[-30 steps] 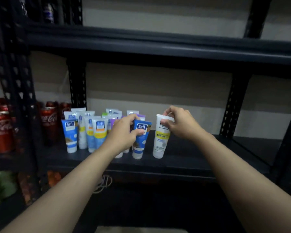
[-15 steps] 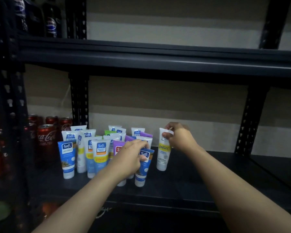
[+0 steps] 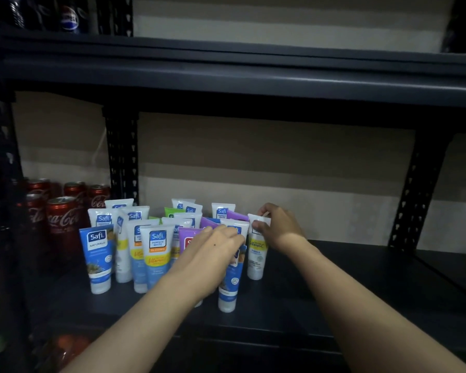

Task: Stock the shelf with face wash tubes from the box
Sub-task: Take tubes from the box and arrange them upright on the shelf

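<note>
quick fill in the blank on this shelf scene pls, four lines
1. The right hand pinches the rightmost tube, whose body is ____.
2. The left hand holds the front tube, coloured mostly ____.
3. The cans left of the tubes are ____.
4. Each tube stands with its cap pointing ____.

Missing words: white; blue; red; down
</note>
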